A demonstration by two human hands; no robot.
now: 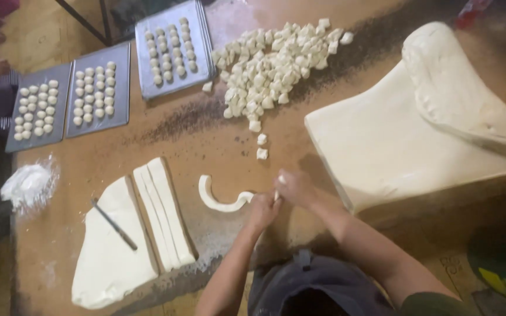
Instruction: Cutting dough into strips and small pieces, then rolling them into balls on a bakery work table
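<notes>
Brown, flour-dusted wooden tabletop (218, 146) fills the view. Well beyond the fingers, to their right, a very large pale slab of folded dough (405, 134) is seen; to their left a smaller flattened sheet of dough (109, 251) is spread, with a dark-handled knife (115, 225) laid on it and three long cut strips of dough (165, 213) lying just beside it. Far ahead of the fingers a heap of small white dough pieces (276, 64) is piled, and three grey metal baking trays (203, 58) with rows of little dough balls are set to the far left, near a small mound of white flour (27, 184).

A curved pale rope of dough (218, 202) is held at its near end, trailing left from the fingertips. The left hand (263, 209) is clenched around that end, and the right hand (294, 188) is pinched onto a small bit at the tip. The rope is judged soft, light and stretchy, slightly tacky, and easily torn; it is best taken close to the end between thumb and fingertips, where little sag is allowed.
</notes>
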